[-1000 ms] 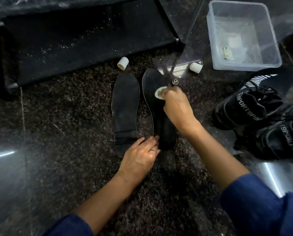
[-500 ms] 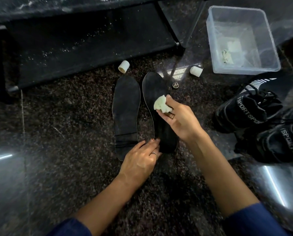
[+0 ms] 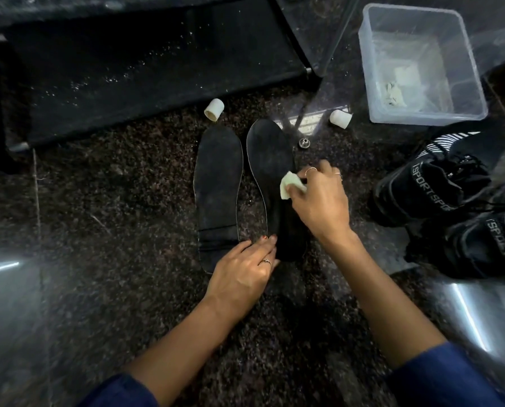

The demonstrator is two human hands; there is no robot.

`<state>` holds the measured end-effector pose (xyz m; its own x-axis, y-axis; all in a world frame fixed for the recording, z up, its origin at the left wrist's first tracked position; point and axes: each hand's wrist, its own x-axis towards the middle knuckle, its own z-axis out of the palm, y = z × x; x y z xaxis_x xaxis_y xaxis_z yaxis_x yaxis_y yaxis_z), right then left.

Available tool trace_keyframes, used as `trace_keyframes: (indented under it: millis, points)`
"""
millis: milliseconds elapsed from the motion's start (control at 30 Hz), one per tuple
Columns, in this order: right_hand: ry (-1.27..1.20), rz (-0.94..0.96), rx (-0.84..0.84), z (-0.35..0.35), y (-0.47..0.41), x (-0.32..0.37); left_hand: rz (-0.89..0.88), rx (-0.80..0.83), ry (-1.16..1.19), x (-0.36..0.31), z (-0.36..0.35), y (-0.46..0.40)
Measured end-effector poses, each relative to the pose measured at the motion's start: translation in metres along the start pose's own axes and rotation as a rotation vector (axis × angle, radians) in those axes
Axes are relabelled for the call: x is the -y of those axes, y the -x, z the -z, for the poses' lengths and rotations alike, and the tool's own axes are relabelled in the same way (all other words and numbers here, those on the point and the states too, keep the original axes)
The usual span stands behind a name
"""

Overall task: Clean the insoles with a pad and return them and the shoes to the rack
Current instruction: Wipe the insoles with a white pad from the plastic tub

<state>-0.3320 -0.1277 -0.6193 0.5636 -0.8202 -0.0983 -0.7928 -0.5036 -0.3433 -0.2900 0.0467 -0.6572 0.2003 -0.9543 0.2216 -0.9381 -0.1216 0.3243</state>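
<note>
Lowered again onto the right insole (image 3: 270, 160), right hand (image 3: 318, 198) pinches the soft pad (image 3: 289, 185); left hand (image 3: 242, 271) fingers together pin the thin, flexible heel.

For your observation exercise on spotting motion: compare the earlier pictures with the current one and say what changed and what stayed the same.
The right hand, gripping the pad throughout, drew back from the toe of the right insole, lifted and turned the pad up, then brought it down onto the insole's middle. The left hand stayed pressing the heel end. The left insole, shoes and tub kept their places.
</note>
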Motion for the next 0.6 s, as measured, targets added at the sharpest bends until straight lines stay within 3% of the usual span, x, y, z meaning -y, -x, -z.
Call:
trace_keyframes:
  millis: [133,233,433,600]
  points:
    - [0.123,0.327,-0.133,-0.003,-0.001,-0.005,-0.010,-0.007,0.002,0.001,0.000,0.000]
    - [0.168,0.554,-0.020,-0.008,-0.004,-0.014,-0.017,-0.017,0.001,0.001,0.000,0.000]
    - [0.070,0.586,0.175,-0.011,-0.003,-0.027,-0.027,-0.039,0.009,0.003,-0.002,0.002]
    - [0.088,0.620,0.158,-0.008,-0.015,-0.006,-0.018,-0.060,0.033,0.003,-0.004,0.002]
